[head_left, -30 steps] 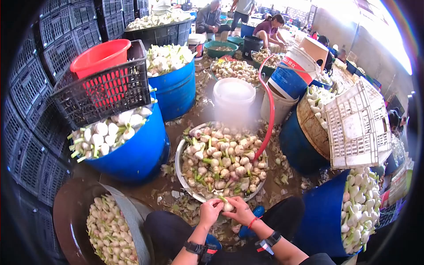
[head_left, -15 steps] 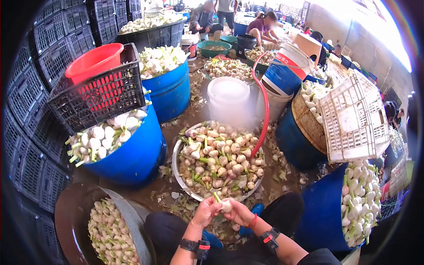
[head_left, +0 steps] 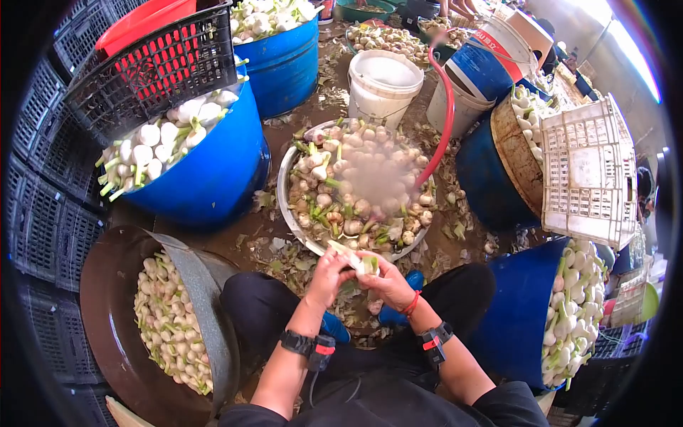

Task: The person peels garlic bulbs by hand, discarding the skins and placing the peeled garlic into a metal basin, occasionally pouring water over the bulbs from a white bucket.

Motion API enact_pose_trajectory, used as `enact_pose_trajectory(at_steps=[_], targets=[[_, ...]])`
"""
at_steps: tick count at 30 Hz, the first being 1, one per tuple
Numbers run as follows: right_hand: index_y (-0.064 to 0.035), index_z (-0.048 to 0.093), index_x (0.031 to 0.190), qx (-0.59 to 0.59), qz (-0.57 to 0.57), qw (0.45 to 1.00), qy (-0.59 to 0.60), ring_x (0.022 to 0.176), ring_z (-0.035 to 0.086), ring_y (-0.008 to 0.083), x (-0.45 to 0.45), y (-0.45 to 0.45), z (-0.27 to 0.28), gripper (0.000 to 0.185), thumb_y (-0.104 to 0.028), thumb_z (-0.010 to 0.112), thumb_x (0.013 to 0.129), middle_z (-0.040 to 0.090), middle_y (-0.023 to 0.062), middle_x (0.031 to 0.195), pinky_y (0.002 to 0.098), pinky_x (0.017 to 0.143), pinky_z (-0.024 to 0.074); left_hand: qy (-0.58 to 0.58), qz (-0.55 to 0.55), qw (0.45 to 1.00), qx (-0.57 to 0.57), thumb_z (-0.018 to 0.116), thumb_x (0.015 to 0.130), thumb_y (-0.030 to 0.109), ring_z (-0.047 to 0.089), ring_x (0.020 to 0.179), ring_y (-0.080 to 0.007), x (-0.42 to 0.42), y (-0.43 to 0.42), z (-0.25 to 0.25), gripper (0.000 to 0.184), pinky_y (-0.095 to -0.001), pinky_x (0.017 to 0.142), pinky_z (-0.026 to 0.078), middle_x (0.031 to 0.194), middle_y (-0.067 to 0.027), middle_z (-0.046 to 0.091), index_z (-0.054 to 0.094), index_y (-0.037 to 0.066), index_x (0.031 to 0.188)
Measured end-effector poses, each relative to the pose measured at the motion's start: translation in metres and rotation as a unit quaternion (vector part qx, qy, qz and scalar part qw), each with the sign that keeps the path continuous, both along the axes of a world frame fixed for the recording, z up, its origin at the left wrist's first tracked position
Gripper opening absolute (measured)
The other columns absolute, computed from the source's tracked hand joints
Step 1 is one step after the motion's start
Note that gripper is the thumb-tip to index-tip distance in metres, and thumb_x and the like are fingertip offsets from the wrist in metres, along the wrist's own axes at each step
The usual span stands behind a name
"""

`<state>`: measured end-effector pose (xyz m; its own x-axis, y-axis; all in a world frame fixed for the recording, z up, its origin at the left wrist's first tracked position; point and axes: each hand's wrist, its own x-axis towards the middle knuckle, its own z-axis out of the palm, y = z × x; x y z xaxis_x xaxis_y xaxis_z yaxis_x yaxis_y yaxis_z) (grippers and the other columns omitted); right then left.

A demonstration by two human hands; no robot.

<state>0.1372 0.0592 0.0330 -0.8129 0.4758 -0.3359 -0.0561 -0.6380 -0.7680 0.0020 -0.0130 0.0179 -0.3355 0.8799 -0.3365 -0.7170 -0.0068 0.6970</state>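
Note:
My right hand (head_left: 388, 283) is closed on a garlic bulb (head_left: 368, 266) that has a short green stem. Pinched in my left hand (head_left: 329, 277) is a pale strip of peel (head_left: 343, 252), which reaches up beside the bulb. Both hands are close together over the near edge of a wide basin (head_left: 283, 199) full of garlic bulbs with stems. A blurred patch hides the middle of that heap. A red hose (head_left: 448, 114) curves down into the basin's right side.
Blue barrels of garlic stand at the left (head_left: 213, 171) and right (head_left: 519, 313). At the lower left is a brown tub (head_left: 107, 306) of bulbs. Beyond the basin stands a white bucket (head_left: 384, 89). A white crate (head_left: 587, 171) leans at the right. Peelings litter the floor.
The view has tilted downward, so the scene sits higher in the frame. A pale strip now stands away from the bulb at my left fingers, and the hands have moved slightly apart.

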Motion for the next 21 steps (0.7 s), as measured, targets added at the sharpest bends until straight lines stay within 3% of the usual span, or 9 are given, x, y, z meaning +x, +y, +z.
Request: enact_pose_trajectory(at_steps=[1, 2, 3, 5, 7, 11, 17, 19, 21], targets=[[-0.0070, 0.045, 0.124, -0.002, 0.001, 1.000, 0.000, 0.083, 0.051, 0.0083, 0.000, 0.002, -0.010, 0.050, -0.010, 0.065, 0.078, 0.051, 0.0005, 0.096, 0.0205, 0.072, 0.0429, 0.007, 0.010, 1.000, -0.022, 0.056, 0.084, 0.018, 0.056, 0.071, -0.0119, 0.006, -0.002, 0.013, 0.021, -0.0247, 0.062, 0.047, 0.085, -0.0030, 0.055, 0.048, 0.006, 0.100], [-0.0065, 0.046, 0.123, 0.180, -0.027, 0.981, -0.069, 0.086, 0.051, 0.0100, 0.001, 0.006, -0.028, 0.050, -0.008, 0.066, 0.076, 0.049, 0.0017, 0.100, 0.0213, 0.076, 0.0432, 0.103, -0.032, 0.994, 0.016, 0.061, 0.081, 0.017, 0.056, 0.082, -0.0140, 0.008, -0.005, -0.010, 0.036, -0.0277, 0.070, 0.047, 0.096, -0.0037, 0.054, 0.044, 0.004, 0.110], [-0.0060, 0.047, 0.121, 0.354, -0.055, 0.924, -0.136, 0.088, 0.052, 0.0116, -0.002, 0.007, -0.029, 0.051, -0.005, 0.067, 0.075, 0.048, 0.0028, 0.103, 0.0221, 0.079, 0.0434, 0.270, -0.003, 0.963, -0.014, 0.066, 0.075, 0.011, 0.055, 0.080, -0.0104, 0.015, -0.005, -0.001, 0.031, -0.0241, 0.065, 0.048, 0.092, -0.0020, 0.055, 0.052, 0.001, 0.101], [-0.0041, 0.049, 0.119, 0.411, -0.035, 0.892, -0.185, 0.091, 0.053, 0.0127, 0.001, 0.008, -0.028, 0.050, 0.000, 0.067, 0.072, 0.046, 0.0046, 0.107, 0.0233, 0.082, 0.0433, 0.521, -0.029, 0.852, -0.046, 0.066, 0.076, 0.010, 0.054, 0.074, -0.0081, 0.014, -0.008, 0.004, 0.021, -0.0220, 0.062, 0.047, 0.088, -0.0022, 0.056, 0.057, -0.001, 0.092], [-0.0039, 0.048, 0.120, 0.228, 0.000, 0.968, -0.101, 0.095, 0.052, 0.0113, 0.001, 0.007, -0.021, 0.050, -0.001, 0.067, 0.073, 0.049, 0.0038, 0.107, 0.0231, 0.082, 0.0432, 0.247, -0.020, 0.969, -0.007, 0.063, 0.079, 0.008, 0.054, 0.067, -0.0066, 0.012, -0.005, 0.000, 0.009, -0.0207, 0.062, 0.045, 0.084, -0.0017, 0.057, 0.061, 0.000, 0.082], [-0.0042, 0.047, 0.121, 0.084, 0.063, 0.994, -0.024, 0.100, 0.050, 0.0102, 0.006, 0.011, 0.005, 0.049, -0.002, 0.066, 0.075, 0.054, 0.0011, 0.105, 0.0244, 0.083, 0.0429, 0.005, -0.006, 1.000, 0.030, 0.058, 0.083, 0.010, 0.055, 0.067, -0.0062, -0.004, -0.007, -0.018, 0.012, -0.0202, 0.060, 0.045, 0.081, -0.0001, 0.060, 0.059, 0.003, 0.094], [-0.0047, 0.046, 0.121, -0.010, -0.031, 0.999, 0.023, 0.085, 0.051, 0.0076, 0.007, 0.011, -0.019, 0.037, -0.014, 0.054, 0.086, 0.054, 0.0024, 0.103, 0.0210, 0.070, 0.0423, 0.112, -0.022, 0.993, -0.015, 0.052, 0.087, 0.008, 0.053, 0.066, -0.0058, 0.006, 0.000, -0.008, 0.012, -0.0204, 0.059, 0.045, 0.079, -0.0004, 0.058, 0.055, 0.003, 0.097], [-0.0054, 0.047, 0.121, 0.009, -0.053, 0.998, -0.019, 0.082, 0.050, 0.0067, 0.006, 0.009, -0.014, 0.035, -0.019, 0.051, 0.089, 0.054, 0.0012, 0.099, 0.0208, 0.070, 0.0417, 0.172, 0.011, 0.984, -0.037, 0.055, 0.084, 0.010, 0.058, 0.068, -0.0129, 0.001, 0.001, -0.033, 0.014, -0.0240, 0.061, 0.046, 0.081, -0.0041, 0.061, 0.057, 0.002, 0.095], [-0.0043, 0.047, 0.121, 0.047, -0.029, 0.998, -0.006, 0.087, 0.051, 0.0079, 0.010, 0.013, -0.023, 0.035, -0.020, 0.049, 0.090, 0.055, 0.0021, 0.101, 0.0208, 0.075, 0.0422, 0.454, -0.150, 0.869, -0.128, 0.059, 0.079, 0.012, 0.060, 0.073, -0.0221, -0.004, 0.000, -0.045, 0.020, -0.0294, 0.062, 0.047, 0.087, -0.0096, 0.063, 0.059, 0.000, 0.094]])
